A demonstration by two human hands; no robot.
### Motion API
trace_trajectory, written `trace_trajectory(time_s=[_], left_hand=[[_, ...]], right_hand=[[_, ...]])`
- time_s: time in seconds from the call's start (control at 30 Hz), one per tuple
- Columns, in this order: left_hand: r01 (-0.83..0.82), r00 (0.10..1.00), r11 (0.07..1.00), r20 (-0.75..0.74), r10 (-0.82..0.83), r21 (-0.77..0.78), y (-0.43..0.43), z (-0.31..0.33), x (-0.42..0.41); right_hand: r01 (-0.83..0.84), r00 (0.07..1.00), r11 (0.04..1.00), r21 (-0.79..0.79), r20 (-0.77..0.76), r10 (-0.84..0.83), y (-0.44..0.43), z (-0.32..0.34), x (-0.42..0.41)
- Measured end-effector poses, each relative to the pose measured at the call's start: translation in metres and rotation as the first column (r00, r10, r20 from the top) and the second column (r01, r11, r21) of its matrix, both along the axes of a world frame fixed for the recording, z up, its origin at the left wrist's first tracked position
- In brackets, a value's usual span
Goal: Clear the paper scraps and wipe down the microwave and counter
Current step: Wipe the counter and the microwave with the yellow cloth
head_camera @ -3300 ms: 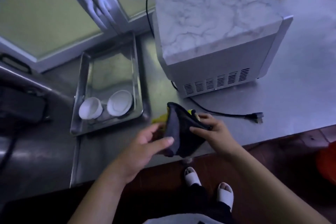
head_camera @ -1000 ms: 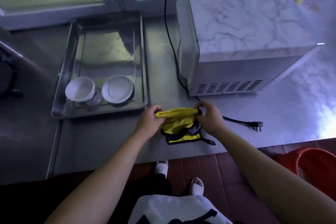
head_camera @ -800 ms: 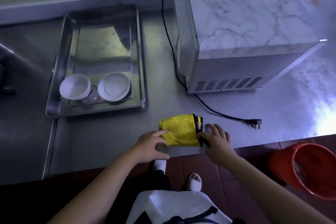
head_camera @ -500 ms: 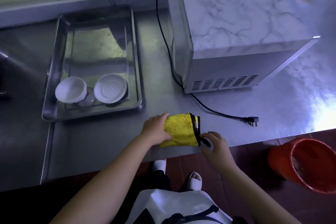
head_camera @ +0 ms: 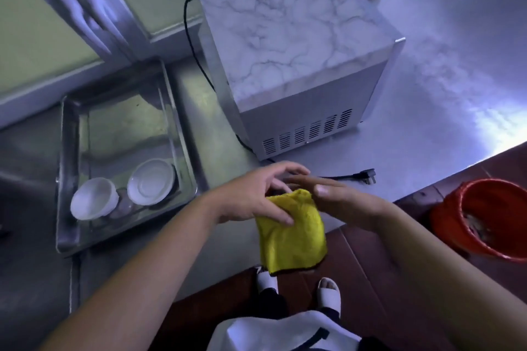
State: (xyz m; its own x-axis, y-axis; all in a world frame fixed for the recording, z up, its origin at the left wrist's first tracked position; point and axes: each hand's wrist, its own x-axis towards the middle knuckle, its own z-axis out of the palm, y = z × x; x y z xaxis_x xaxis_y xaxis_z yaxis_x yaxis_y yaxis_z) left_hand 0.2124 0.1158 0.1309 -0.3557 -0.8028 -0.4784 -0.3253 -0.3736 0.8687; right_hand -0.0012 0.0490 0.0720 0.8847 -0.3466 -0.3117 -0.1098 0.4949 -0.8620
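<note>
Left hand (head_camera: 251, 196) pinches yellow cloth (head_camera: 293, 234) at its top, thumb in front; it hangs past counter (head_camera: 442, 94) edge, near microwave (head_camera: 299, 37). Right hand (head_camera: 342, 202) fingers straight, together, probably steadying the fold for wiping.

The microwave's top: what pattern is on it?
The microwave top shows white marbling with grey veins; head view.

- Cloth (head_camera: 293, 234), lower centre: bright yellow, with a dark trim along its bottom edge.
- Microwave (head_camera: 291, 28), upper centre: white marble pattern with grey veins on top; silver-grey side with rows of dark vent slots.
- Counter (head_camera: 427, 94): steel grey with a bluish sheen.
- Tray (head_camera: 64, 179), left: silver steel with greenish reflections.
- Bowls (head_camera: 94, 198) in the tray: white.
- Bucket (head_camera: 484, 236), right edge: red-orange.
- Cord (head_camera: 196, 57): black.
- Cabinet doors (head_camera: 34, 37), upper left: pale yellow-green panels, white frames.
- Floor (head_camera: 370, 265): dark reddish brown.
</note>
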Motion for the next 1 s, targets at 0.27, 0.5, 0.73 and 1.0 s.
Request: trace_trajectory(time_s=[0.27, 0.5, 0.73, 1.0], left_hand=[[0.041, 0.921, 0.993, 0.389, 0.004, -0.109, -0.043, 0.027, -0.034], [-0.123, 0.808, 0.764, 0.383, 0.448, -0.633, -0.126, 0.062, -0.025], [0.36, 0.429, 0.858, 0.882, 0.197, -0.366, -0.23, 0.051, -0.031], [0.408, 0.454, 0.787, 0.851, 0.264, -0.462, -0.252, 0.038, -0.03]], right_hand=[[0.033, 0.904, 0.804, 0.594, 0.326, -0.277, 0.032, -0.017, -0.008], [0.382, 0.82, 0.556, 0.738, 0.007, -0.573, 0.009, -0.015, -0.031], [0.898, 0.292, 0.211, 0.385, -0.164, -0.942, -0.065, 0.009, -0.045], [0.781, 0.069, -0.223, -0.584, 0.434, -0.898, -0.146, 0.028, 0.028]])
